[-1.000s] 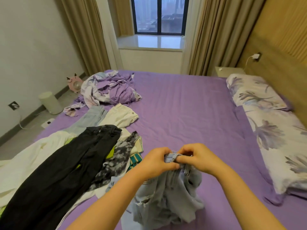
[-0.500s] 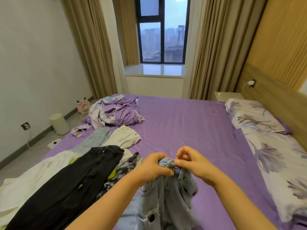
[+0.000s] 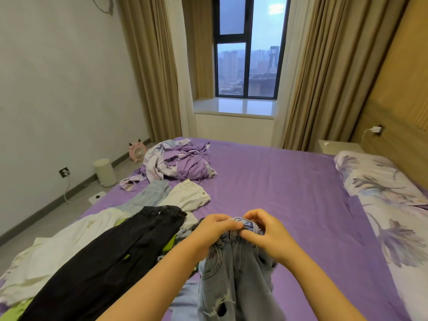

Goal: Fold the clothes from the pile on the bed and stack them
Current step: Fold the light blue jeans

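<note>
From the head view, our left hand point(image 3: 214, 230) and right hand point(image 3: 266, 230) pinch the waistband of the light jeans point(image 3: 236, 274), lifted over the bed's point(image 3: 289, 193) near edge. Probably straightening; next we should lay them flat beside the pile point(image 3: 111, 239).

No readable text, labels, brand names, numbers or signs showing anywhere: nothing legible on the clothes, bedding, walls or small items by the wall.
</note>
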Demonstrator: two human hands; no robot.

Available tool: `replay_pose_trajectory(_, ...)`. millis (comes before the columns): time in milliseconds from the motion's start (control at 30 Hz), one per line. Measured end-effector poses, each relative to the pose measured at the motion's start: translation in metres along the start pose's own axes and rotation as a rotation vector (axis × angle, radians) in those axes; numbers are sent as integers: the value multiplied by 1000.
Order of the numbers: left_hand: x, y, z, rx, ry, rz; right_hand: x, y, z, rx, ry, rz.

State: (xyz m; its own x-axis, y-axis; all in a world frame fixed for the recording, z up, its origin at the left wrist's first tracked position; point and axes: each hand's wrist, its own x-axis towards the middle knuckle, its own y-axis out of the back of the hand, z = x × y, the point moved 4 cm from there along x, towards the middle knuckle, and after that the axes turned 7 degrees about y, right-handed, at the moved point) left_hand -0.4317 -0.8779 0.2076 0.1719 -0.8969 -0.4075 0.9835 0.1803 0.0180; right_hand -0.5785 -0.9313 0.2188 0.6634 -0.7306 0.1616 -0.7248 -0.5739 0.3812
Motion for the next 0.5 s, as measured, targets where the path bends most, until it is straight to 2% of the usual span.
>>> replay_pose_trajectory(167,-4,2,-2,-62,4,51,-1,-13,-6,38,10,105)
replay_pose_trajectory(267,-7,5,-3,-65,12,43,-1,-10,-7,127,-13,8)
replay_pose_trajectory(367,-12,8,-5,31,-14,-43,-2,-1,-5,214,-63,-153)
replay_pose_trajectory(500,-18,10,0,246,-84,-138,1,8,-1,101,-55,-204)
